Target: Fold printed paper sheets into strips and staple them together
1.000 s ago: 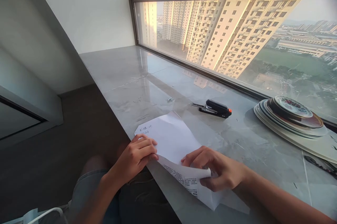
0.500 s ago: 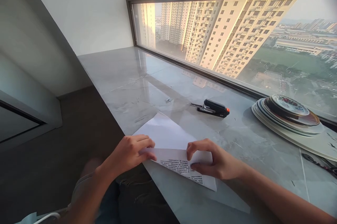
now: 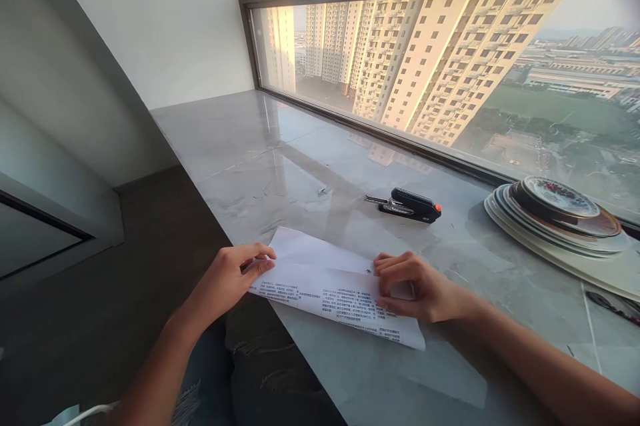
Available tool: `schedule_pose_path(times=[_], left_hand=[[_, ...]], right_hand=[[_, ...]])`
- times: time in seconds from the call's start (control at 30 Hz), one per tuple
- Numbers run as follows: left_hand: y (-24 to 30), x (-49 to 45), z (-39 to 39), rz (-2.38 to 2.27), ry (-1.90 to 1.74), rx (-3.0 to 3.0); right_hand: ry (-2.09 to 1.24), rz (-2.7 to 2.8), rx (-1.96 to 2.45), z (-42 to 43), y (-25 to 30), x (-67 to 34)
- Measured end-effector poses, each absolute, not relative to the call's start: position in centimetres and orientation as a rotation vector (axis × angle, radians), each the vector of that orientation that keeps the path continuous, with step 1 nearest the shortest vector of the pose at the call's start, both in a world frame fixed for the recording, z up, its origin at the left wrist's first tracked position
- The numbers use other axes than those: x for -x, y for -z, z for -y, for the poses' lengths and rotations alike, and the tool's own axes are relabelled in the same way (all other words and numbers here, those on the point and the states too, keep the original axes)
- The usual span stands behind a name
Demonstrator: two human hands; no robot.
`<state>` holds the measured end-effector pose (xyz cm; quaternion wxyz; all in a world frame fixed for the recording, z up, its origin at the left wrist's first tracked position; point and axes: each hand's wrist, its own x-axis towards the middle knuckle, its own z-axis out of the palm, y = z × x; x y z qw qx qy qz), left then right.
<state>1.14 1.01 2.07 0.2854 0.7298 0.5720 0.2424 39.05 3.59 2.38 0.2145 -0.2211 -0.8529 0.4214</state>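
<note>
A white sheet of paper (image 3: 325, 283) with printed text lies partly folded near the front edge of the grey counter. My left hand (image 3: 245, 266) pinches its left end between thumb and fingers. At the right end, my right hand (image 3: 407, 286) has its fingers curled around the paper, gripping the folded part. The printed flap faces up toward me, and a blank strip shows behind it. Beyond the paper, a black stapler (image 3: 411, 206) with an orange-red tip lies on the counter, apart from both hands.
Several stacked plates (image 3: 560, 219) stand at the right by the window. Dark scissors (image 3: 613, 307) lie in front of them, cut off by the frame edge. Loose staples (image 3: 323, 191) are scattered on the counter (image 3: 215, 139). The counter's front edge drops off at the left.
The near flap has been folded further up over the sheet, showing more printed text and less blank paper. My left hand has shifted left, my right hand slightly right.
</note>
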Motion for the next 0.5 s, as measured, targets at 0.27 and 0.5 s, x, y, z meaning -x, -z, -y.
schedule_pose_path(times=[0.27,0.5], left_hand=[[-3.4,-2.9,-3.6,-1.521,-0.504,-2.074],[-2.0,-3.4,-6.3,-1.481,-0.587,-2.32]], right_hand=[[-1.004,2.408,0.791,-3.5,-1.7,-39.6],[-0.978,2.436,0.598,-3.8,-1.5,-38.9]])
